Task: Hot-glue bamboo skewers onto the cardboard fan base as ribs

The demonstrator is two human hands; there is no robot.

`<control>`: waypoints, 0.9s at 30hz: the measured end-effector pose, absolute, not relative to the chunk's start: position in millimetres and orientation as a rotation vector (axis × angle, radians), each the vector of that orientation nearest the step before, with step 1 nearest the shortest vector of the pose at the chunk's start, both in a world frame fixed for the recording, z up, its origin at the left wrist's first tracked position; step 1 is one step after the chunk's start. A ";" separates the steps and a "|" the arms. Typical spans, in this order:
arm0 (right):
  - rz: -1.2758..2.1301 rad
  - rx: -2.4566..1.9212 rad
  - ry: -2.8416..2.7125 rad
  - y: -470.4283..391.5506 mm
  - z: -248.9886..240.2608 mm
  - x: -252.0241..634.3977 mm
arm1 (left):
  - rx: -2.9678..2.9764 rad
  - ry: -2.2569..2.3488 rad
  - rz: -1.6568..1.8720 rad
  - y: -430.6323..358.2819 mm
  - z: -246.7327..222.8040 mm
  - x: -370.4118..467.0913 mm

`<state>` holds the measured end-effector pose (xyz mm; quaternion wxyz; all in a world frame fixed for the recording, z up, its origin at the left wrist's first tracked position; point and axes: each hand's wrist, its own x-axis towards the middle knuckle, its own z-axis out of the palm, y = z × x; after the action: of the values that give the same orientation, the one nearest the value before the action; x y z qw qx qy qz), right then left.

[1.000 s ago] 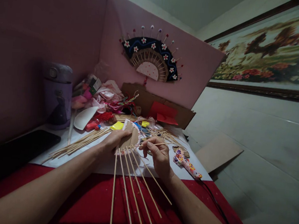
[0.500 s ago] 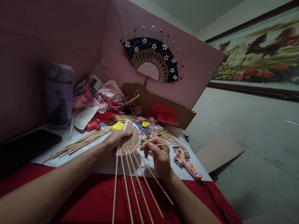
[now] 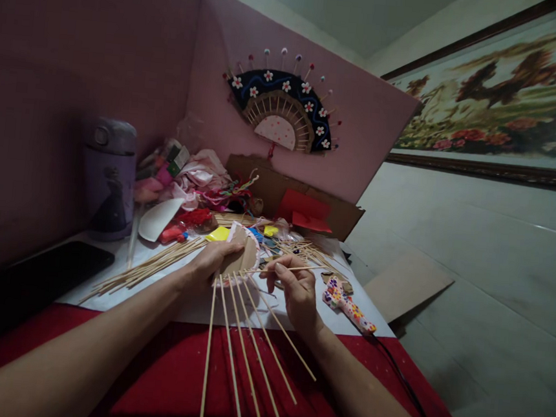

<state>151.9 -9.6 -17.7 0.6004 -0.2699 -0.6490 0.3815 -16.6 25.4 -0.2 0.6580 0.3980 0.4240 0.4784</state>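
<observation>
Shifted card (image 3: 249, 253) slightly leftward, gripping with left hand (image 3: 213, 262); pinching stick (image 3: 309, 268) in right hand (image 3: 295, 289). Brace card, spacing stick evenly from ribs (image 3: 247, 343) below hands.

Bottle (image 3: 108, 187) back left, loose sticks (image 3: 153, 269) in front of it on the paper (image 3: 194, 307), cardboard piece (image 3: 247, 252) right of those, then glue gun (image 3: 351, 307) way further right. Fan (image 3: 276, 86) up on the panel (image 3: 363, 122) at the back.
</observation>
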 end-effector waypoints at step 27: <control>0.814 -0.639 -1.564 -14.8 -18.1 151.1 | 0.910 0.894 1.081 30.0 -5.6 -17.3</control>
<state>151.1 -14.8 -18.1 0.5919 -0.2746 -0.6722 0.3498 -17.3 30.0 -5.6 0.6705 0.4040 0.3966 0.4795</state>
